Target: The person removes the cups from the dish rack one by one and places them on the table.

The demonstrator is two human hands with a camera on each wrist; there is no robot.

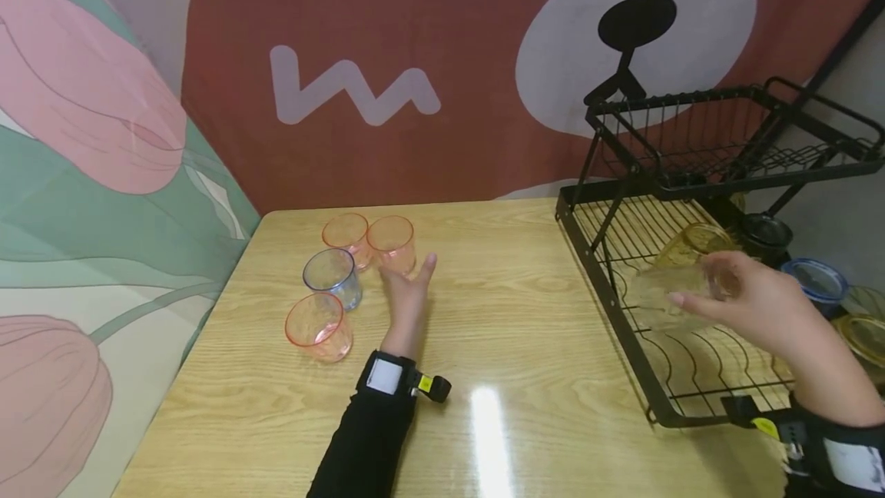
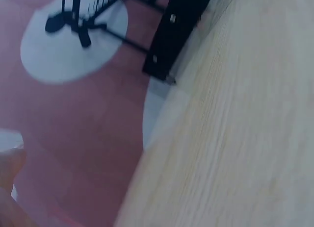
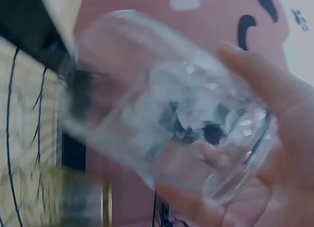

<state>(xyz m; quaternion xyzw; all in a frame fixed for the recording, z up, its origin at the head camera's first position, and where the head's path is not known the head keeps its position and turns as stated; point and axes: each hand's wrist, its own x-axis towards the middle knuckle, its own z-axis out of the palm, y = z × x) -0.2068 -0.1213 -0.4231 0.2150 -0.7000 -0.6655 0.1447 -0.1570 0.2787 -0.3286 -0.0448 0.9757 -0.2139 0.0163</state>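
My right hand (image 1: 754, 302) grips a clear drinking glass (image 3: 147, 85) near its base, holding it tilted over the lower tier of the black dish rack (image 1: 608, 294). On the table, my left hand (image 1: 406, 302) has its thumb spread away and its fingers right at an orange-rimmed glass (image 1: 392, 246). Beside that stands another orange-rimmed glass (image 1: 347, 240). A blue-rimmed glass (image 1: 334, 279) and a third orange-rimmed glass (image 1: 320, 329) are lined up nearer to me. In the left wrist view only part of the left hand (image 2: 11, 188) shows at the edge.
In the rack, a yellow glass (image 1: 694, 246) stands just behind the held one. A dark cup (image 1: 766, 230), a blue-rimmed container (image 1: 816, 280) and a yellow-rimmed one (image 1: 866, 338) sit along the right. The rack's upper tier (image 1: 733, 137) overhangs the back. A patterned cloth (image 1: 415, 152) hangs behind the table.
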